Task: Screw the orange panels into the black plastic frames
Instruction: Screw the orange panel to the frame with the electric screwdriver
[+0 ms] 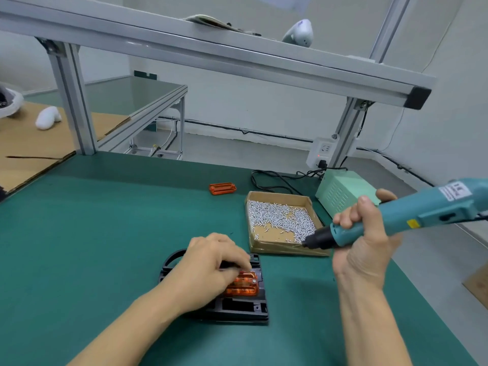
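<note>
Left hand (214,262), fingers curled, pressed orange panel (241,285) in black frame (237,309) | right hand (365,241) gripped electric screwdriver (396,217), tip over screw box (280,223) at 1 o'clock.

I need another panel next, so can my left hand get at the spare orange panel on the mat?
Probably yes. The spare panel lies alone on open mat, nothing in between, but the left hand must first let go of the frame.
</note>
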